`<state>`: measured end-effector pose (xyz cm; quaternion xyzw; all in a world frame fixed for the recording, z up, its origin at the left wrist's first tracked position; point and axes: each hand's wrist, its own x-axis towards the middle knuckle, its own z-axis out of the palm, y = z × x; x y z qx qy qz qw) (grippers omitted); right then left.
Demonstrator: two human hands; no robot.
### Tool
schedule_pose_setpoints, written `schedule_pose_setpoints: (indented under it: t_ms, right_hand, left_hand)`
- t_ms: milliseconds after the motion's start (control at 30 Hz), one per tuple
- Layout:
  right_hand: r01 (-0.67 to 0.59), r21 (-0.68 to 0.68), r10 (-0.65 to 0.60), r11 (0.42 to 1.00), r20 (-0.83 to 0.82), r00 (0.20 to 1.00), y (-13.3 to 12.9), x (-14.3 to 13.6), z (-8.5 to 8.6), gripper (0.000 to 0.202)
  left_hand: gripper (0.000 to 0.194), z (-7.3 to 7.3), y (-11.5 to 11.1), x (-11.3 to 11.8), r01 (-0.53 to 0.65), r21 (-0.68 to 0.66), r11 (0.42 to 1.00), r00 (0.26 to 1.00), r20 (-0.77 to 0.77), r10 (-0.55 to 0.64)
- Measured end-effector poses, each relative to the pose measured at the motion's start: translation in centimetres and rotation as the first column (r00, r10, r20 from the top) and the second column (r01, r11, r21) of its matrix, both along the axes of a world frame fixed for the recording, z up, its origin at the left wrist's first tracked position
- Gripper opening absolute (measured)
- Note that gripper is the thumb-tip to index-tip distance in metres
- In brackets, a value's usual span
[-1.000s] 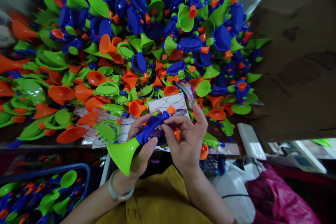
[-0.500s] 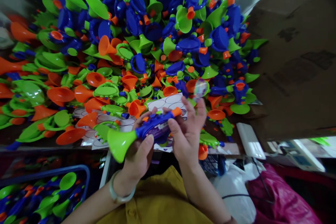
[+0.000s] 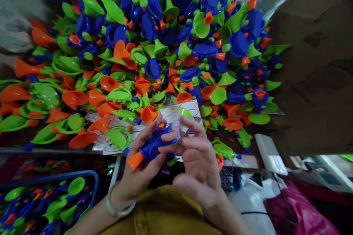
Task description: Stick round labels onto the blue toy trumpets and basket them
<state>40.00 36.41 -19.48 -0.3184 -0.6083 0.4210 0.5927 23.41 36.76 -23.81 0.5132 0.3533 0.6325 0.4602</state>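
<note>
Center frame: my left fingers point(image 3: 145, 133) clasp a blue horn point(image 3: 154, 145); my right fingers point(image 3: 194, 127) spread, apparently bearing a sticker point(image 3: 177, 129).

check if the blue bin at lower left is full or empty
Not empty: toy trumpets crowd the bin's visible part; whether brim-full, I cannot tell.

Mustard-yellow top point(image 3: 165, 214), pale bangle point(image 3: 112, 205).

"Has the toy trumpet point(image 3: 157, 144) turned?"
"Yes, its orange mouthpiece point(image 3: 135, 160) now points lower left, where the bell did."
"And the right hand point(image 3: 200, 158)?"
"Its thumb is off the toy; the blurred sticker point(image 3: 176, 128) is lower."
</note>
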Motion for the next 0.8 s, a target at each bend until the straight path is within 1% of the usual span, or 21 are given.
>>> schedule_pose_setpoints:
  t_ms: [67,100,133,200,300,400,567,700,800]
  right_hand:
    - [-0.059,-0.04,0.054,0.997,-0.121,0.991,0.7,0.4,0.7,0.019]
    - [-0.052,-0.076,0.039,0.996,-0.162,0.986,1.1,0.5,0.9,0.012]
    - [-0.024,-0.124,0.002,0.992,-0.175,0.985,1.4,0.5,1.1,0.011]
    - [0.04,-0.217,-0.073,0.975,-0.145,0.987,1.9,0.3,1.3,0.02]
    - [0.096,-0.273,-0.12,0.957,-0.072,0.99,2.2,-0.2,1.2,0.021]
    - [0.142,-0.257,-0.156,0.956,-0.033,0.987,2.3,-0.5,1.1,0.018]
    - [0.203,-0.195,-0.204,0.959,0.018,0.979,2.4,-0.7,0.6,0.012]
    - [0.245,-0.125,-0.24,0.962,0.048,0.969,2.3,-0.8,0.3,0.012]
    - [0.271,-0.084,-0.265,0.959,0.083,0.961,2.3,-0.8,0.2,0.011]
  left_hand:
    - [0.067,-0.4,0.3,-0.3,0.039,-0.019,0.999,0.994,0.101,-0.037]
    - [0.066,-0.5,0.4,-0.3,0.049,-0.041,0.998,0.987,0.155,-0.042]
    - [0.064,-0.7,0.6,-0.4,0.053,-0.064,0.997,0.979,0.202,-0.039]
    - [0.06,-0.7,0.7,-0.4,0.059,-0.093,0.994,0.967,0.254,-0.034]
    - [0.061,-0.5,0.6,-0.5,0.104,-0.063,0.993,0.96,0.267,-0.084]
    - [0.061,-0.3,0.3,-0.5,0.147,-0.023,0.989,0.957,0.257,-0.136]
    - [0.064,0.1,0.1,-0.2,0.17,0.03,0.985,0.956,0.236,-0.172]
    - [0.065,0.5,0.3,0.1,0.153,0.045,0.987,0.964,0.213,-0.159]
    - [0.062,0.4,0.3,0.3,0.122,0.042,0.992,0.973,0.193,-0.128]
